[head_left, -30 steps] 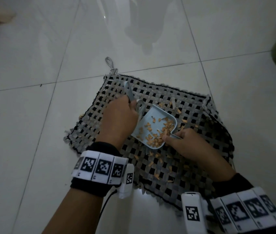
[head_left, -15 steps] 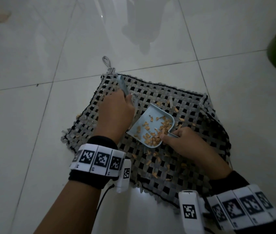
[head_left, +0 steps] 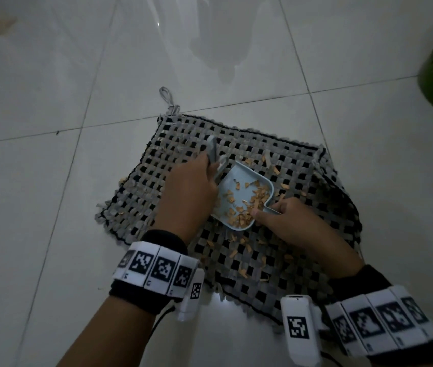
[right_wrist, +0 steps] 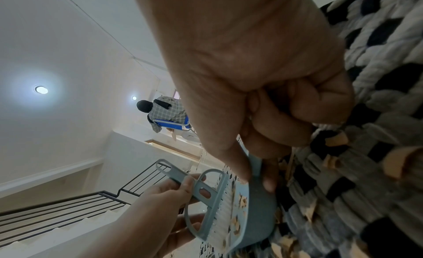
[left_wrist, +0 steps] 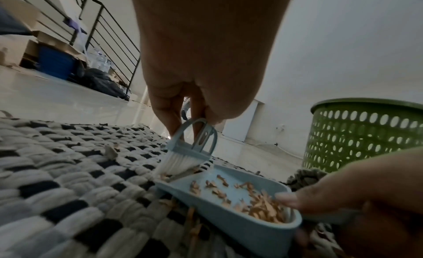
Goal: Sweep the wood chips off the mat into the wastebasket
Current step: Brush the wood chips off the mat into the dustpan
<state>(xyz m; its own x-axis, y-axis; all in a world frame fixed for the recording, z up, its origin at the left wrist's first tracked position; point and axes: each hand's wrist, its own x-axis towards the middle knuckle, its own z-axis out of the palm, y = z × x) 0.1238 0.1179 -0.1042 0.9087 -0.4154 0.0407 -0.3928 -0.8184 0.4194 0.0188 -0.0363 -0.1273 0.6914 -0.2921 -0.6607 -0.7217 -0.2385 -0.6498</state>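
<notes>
The pale tiled floor point(head_left: 51, 181) fills the head view, and the black-and-grey woven mat point(head_left: 302, 274) lies across its middle, skewed so one corner with a loop points to about 11 o'clock. The green perforated wastebasket point(left_wrist: 366, 133) stands off the mat at roughly 2 o'clock, cut off by the frame edge in the head view and seen whole only as a near wall from the left wrist; its inside is hidden. At the mat's centre the light-blue dustpan point(head_left: 244, 197) rests with its open lip toward 10 o'clock and its back wall raised, probably so the chips slide and stay against the rear. The right hand point(head_left: 289, 223), at 4 o'clock of the pan, has thumb and curled fingers closed on the pan's short handle, steadying it against the push of the brush. The left hand point(head_left: 189, 192), at 9 o'clock, pinches the handle of the small blue brush point(left_wrist: 192, 144) between thumb and fingers, bristles down at the pan's lip to drive chips in. Wood chips point(head_left: 252, 205) are heaped in the pan's rear corner; more lie loose on the mat at 6 o'clock and 1 o'clock. Chips lodged in the weave are hard to count in this dim light, and the left hand hides the bristles from above.
</notes>
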